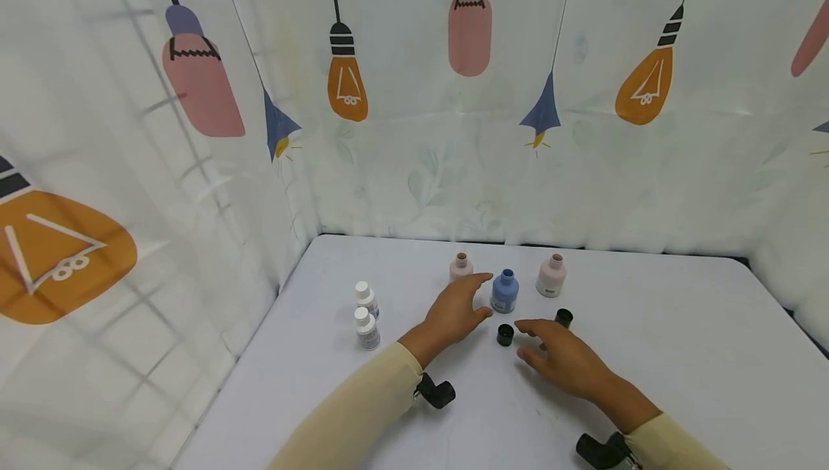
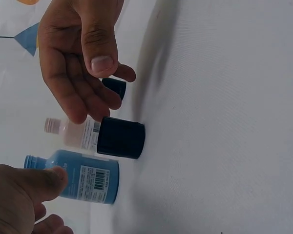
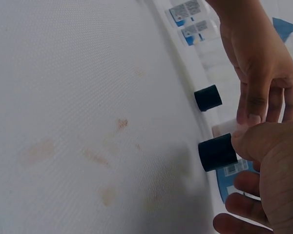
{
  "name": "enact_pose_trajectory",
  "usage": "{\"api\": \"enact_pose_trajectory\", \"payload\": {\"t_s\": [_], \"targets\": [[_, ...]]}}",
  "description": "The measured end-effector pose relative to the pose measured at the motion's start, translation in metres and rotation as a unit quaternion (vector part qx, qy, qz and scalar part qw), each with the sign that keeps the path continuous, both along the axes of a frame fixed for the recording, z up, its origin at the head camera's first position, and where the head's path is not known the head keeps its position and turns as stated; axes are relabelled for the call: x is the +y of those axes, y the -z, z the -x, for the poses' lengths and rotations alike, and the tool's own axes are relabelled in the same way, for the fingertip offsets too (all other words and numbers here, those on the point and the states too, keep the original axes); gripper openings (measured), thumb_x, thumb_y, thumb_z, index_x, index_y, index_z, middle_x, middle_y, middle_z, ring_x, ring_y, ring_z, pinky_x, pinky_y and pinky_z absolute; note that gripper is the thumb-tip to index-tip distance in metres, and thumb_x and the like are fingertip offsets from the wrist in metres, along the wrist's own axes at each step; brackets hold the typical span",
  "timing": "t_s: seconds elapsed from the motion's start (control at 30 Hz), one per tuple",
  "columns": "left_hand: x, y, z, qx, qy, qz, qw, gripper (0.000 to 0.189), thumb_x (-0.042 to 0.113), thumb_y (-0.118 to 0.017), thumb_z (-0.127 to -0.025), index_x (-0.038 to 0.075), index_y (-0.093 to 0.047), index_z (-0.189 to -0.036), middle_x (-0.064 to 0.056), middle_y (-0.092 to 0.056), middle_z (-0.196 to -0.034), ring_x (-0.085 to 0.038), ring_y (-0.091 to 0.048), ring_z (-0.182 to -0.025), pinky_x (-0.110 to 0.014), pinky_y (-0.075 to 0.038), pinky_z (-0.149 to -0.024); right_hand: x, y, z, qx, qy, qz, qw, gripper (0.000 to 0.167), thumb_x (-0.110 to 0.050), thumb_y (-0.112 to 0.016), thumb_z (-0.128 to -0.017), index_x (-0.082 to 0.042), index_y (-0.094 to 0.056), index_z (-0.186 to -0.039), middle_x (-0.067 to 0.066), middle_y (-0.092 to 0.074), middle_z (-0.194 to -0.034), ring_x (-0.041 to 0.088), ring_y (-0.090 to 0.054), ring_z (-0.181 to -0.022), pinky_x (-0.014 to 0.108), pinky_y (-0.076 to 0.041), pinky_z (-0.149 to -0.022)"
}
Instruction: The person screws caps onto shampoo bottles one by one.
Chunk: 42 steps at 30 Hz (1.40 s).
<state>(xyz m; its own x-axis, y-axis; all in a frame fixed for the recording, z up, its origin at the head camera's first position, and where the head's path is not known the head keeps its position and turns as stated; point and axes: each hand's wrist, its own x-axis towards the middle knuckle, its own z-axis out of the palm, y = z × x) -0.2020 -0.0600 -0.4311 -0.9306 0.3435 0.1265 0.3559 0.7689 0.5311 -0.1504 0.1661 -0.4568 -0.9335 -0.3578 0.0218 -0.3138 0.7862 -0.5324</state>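
A blue bottle with an uncovered neck stands upright on the table. My left hand is just left of it, thumb and fingers spread apart, and in the left wrist view its thumb overlaps the bottle. Nearer to me is a black cap, with my right hand close on its right side, fingers loosely bent and holding nothing. A second black cap shows behind that hand. Beneath my left hand, the right wrist view has a black cap. One pale pink bottle is partly hidden by my left hand.
Another pale pink bottle, also uncapped, stands back right. Two small white-capped bottles, one behind and one in front, are at the left. The white table meets a patterned curtain at its back edge.
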Motion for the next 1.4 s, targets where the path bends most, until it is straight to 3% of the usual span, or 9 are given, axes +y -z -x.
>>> {"api": "enact_pose_trajectory", "payload": {"t_s": [0.3,0.77,1.1,1.4], "targets": [[0.009,0.002,0.010,0.005,0.000,0.005,1.0000,0.069,0.019,-0.082,-0.090,0.018,-0.050,-0.151,0.000,-0.060,-0.143,-0.015,-0.061,-0.124,-0.033,-0.051,-0.099,-0.005,0.002,0.001,0.013,-0.012,0.015,0.9997,0.048,-0.023,-0.077,-0.094,-0.009,-0.062,-0.137,0.006,-0.065,-0.133,0.024,-0.065,-0.112,0.040,-0.057,-0.087],[0.020,0.002,0.017,-0.001,-0.004,0.010,0.9999,0.071,0.023,-0.084,-0.088,0.016,-0.051,-0.150,-0.001,-0.061,-0.141,-0.016,-0.062,-0.122,-0.032,-0.052,-0.097,-0.010,0.008,0.006,0.036,-0.024,0.014,0.9990,0.049,-0.024,-0.076,-0.095,-0.009,-0.061,-0.139,0.004,-0.063,-0.135,0.022,-0.062,-0.118,0.037,-0.057,-0.088],[0.026,0.005,0.026,-0.014,-0.009,0.014,0.9998,0.073,0.020,-0.087,-0.086,0.016,-0.051,-0.150,0.000,-0.062,-0.141,-0.015,-0.061,-0.123,-0.032,-0.050,-0.099,-0.016,0.011,0.010,0.058,-0.009,0.007,0.9983,0.048,-0.023,-0.077,-0.094,-0.006,-0.062,-0.136,0.009,-0.065,-0.132,0.029,-0.062,-0.120,0.049,-0.052,-0.097],[0.033,0.008,0.031,-0.016,-0.011,0.028,0.9994,0.069,0.021,-0.085,-0.087,0.014,-0.054,-0.148,-0.001,-0.065,-0.137,-0.016,-0.062,-0.122,-0.032,-0.050,-0.100,-0.021,0.011,0.012,0.078,-0.004,-0.001,0.9970,0.047,-0.021,-0.082,-0.090,-0.004,-0.065,-0.131,0.008,-0.068,-0.124,0.028,-0.063,-0.117,0.048,-0.051,-0.097]]}}
